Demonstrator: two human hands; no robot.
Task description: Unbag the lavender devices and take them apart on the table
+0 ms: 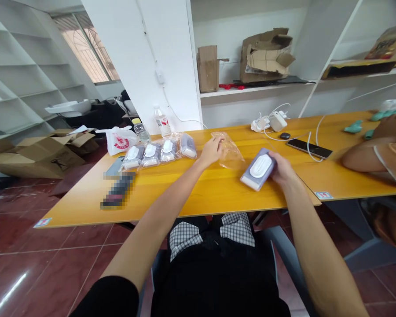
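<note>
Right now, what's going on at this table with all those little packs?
A person is handling a pack with a white lid: the right hand holds it. The left hand is at a crumpled clear bag on the table. Four more packs, in clear wrap, sit in a row to the left. Another person's arm rests at the right.

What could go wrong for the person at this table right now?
The right hand holds the purplish-grey pack by one side, so it might slip. The left hand is on a crumpled clear plastic bag, which looks flimsy and could tear if pulled. A bottle stands close behind the wrapped packs, so a careless reach there might tip it.
</note>
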